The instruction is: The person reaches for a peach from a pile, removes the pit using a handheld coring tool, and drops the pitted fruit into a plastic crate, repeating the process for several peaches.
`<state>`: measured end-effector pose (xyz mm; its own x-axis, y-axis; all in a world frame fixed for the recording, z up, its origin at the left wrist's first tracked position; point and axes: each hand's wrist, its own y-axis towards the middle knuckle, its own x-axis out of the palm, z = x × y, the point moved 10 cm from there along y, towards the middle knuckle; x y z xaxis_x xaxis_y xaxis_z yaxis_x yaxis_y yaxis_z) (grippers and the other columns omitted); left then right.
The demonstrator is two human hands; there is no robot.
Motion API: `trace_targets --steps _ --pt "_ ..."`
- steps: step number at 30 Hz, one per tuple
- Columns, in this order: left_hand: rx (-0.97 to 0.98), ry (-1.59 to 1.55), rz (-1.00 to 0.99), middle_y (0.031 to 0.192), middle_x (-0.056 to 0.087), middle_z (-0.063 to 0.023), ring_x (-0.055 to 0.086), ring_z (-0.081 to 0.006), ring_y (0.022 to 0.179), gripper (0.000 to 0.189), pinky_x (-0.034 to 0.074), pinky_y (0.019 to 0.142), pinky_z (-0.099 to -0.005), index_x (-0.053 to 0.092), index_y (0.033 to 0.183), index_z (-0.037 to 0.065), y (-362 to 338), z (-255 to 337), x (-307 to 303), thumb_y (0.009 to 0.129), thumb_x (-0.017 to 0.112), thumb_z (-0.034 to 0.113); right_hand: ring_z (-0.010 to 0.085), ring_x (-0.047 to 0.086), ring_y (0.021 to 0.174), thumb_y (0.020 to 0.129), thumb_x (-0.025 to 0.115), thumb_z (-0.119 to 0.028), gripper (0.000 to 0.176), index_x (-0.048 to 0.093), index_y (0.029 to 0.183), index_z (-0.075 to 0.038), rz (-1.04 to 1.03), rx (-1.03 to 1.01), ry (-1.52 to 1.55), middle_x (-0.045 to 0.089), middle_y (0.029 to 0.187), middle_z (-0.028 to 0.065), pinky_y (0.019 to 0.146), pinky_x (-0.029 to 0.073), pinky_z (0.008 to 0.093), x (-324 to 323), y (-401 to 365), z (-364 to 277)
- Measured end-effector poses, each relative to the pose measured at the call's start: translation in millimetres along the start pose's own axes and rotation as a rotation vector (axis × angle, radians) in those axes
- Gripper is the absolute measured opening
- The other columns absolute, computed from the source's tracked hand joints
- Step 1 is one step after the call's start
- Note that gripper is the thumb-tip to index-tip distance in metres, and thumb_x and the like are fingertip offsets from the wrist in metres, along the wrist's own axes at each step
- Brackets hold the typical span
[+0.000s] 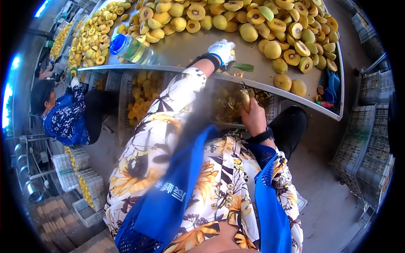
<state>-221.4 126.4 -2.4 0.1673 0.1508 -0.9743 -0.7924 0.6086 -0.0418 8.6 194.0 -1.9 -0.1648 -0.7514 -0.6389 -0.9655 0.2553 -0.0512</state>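
My left hand (222,52), in a white glove, is closed over the metal table (185,49). A bit of yellow fruit shows at its fingertips, seemingly a peach half mostly hidden by the glove. Bare and lower, my right hand (255,118) grips a wooden-handled pitting tool (246,98) with a thin, curved metal tip pointing up toward the table edge. A green leaf (244,67) lies just right of the glove. Halved yellow peaches (195,12), many with brown pits or hollows, are heaped behind my left hand. Below the tool is a crate of pits and scraps (228,103).
A blue-capped bottle (137,51) lies at the table's left edge. Blue gloves (332,85) and a red item (324,104) sit in the right corner. Another person (67,111) works at left. A peach crate (143,95) stands underneath; stacked crates (365,143) stand right.
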Motion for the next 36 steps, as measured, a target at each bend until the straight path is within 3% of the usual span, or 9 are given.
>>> trace_targets --steps 2,5,8,11,19,26,31,33,36 --pt "-0.047 -0.059 -0.08 0.106 0.059 -0.0142 0.057 -0.0295 0.095 0.043 0.046 0.081 -0.0411 0.06 0.104 0.009 4.8 -0.5 -3.7 0.07 0.063 0.035 0.0442 0.056 0.078 0.076 0.061 -0.022 0.029 0.052 0.094 -0.001 -0.02 0.078 0.024 0.058 0.077 0.0276 0.065 0.046 0.0454 0.9 -1.5 1.2" --pt "-0.291 -1.143 -0.115 0.091 0.063 -0.0087 0.061 -0.0187 0.076 0.026 0.05 0.062 -0.0318 0.062 0.098 0.008 -24.8 1.4 -19.2 0.078 0.061 0.025 0.0442 0.056 0.078 0.077 0.061 -0.023 0.032 0.053 0.098 -0.001 0.02 0.065 0.115 0.058 0.079 0.0274 0.064 0.046 0.0446 -22.6 -7.8 -14.1" --pt "0.149 -1.158 0.132 0.101 0.059 -0.0117 0.057 -0.0231 0.086 0.039 0.046 0.071 -0.0312 0.054 0.108 0.003 -56.5 28.7 -67.2 0.075 0.065 0.02 0.0452 0.056 0.073 0.077 0.06 -0.019 0.031 0.051 0.1 -0.002 0.09 0.019 0.077 0.058 0.075 0.0274 0.062 0.047 0.0462 -40.4 -0.5 -27.4" --pt "-0.31 -1.966 -0.127 0.09 0.061 -0.0092 0.06 -0.0195 0.073 0.048 0.05 0.059 -0.0291 0.053 0.104 0.005 -85.7 45.0 -31.3 0.087 0.049 0.049 0.0454 0.056 0.073 0.077 0.061 -0.02 0.032 0.051 0.1 -0.001 0.064 -0.054 0.081 0.058 0.075 0.0274 0.062 0.047 0.0462 -38.0 11.8 -43.2" --pt "-0.462 -2.011 0.106 0.083 0.062 -0.0082 0.06 -0.0165 0.07 0.037 0.049 0.06 -0.0259 0.056 0.098 0.007 -116.6 51.7 -0.4 0.091 0.045 0.042 0.0433 0.056 0.075 0.08 0.059 -0.022 0.027 0.051 0.094 0.0 -0.01 0.039 0.087 0.058 0.075 0.0262 0.062 0.045 0.0453 -13.2 15.8 -41.7" --pt "-0.026 -1.299 0.455 0.077 0.063 -0.0075 0.06 -0.0161 0.065 0.044 0.049 0.06 -0.0284 0.058 0.092 0.004 -118.0 53.7 -41.9 0.092 0.04 0.043 0.0445 0.056 0.076 0.078 0.055 -0.012 0.018 0.049 0.089 0.002 -0.1 -0.052 -0.079 0.057 0.075 0.0275 0.063 0.045 0.0468 -6.5 6.9 -59.8" --pt "-0.296 -1.462 -0.191 0.071 0.063 -0.0064 0.06 -0.0154 0.068 0.053 0.047 0.069 -0.0262 0.064 0.087 0.001 -113.6 53.6 -4.3 0.094 0.032 0.043 0.0399 0.057 0.069 0.078 0.053 -0.009 0.019 0.047 0.091 0.002 -0.182 -0.387 -0.028 0.057 0.071 0.0244 0.062 0.046 0.0429 -16.5 -7.9 -104.1" --pt "-0.132 -1.443 -0.073 0.081 0.064 -0.0065 0.059 -0.015 0.075 0.049 0.047 0.069 -0.0263 0.059 0.102 -0.001 -111.3 53.6 -22.4 0.091 0.04 0.043 0.032 0.057 0.058 0.079 0.053 -0.009 0.017 0.047 0.091 0.001 -0.098 -0.526 0.059 0.056 0.065 0.0185 0.055 0.046 0.0381 -13.4 -11.2 -101.0" --pt "0.086 -1.442 0.31 0.091 0.063 -0.0076 0.059 -0.0193 0.078 0.036 0.047 0.066 -0.0314 0.053 0.107 0.002 -131.6 61.3 -60.7 0.086 0.051 0.031 0.0165 0.048 0.044 0.081 0.052 -0.01 0.013 0.047 0.089 -0.002 -0.273 -0.098 0.439 0.051 0.059 0.0072 0.043 0.041 0.0287 10.1 -0.8 -65.3"
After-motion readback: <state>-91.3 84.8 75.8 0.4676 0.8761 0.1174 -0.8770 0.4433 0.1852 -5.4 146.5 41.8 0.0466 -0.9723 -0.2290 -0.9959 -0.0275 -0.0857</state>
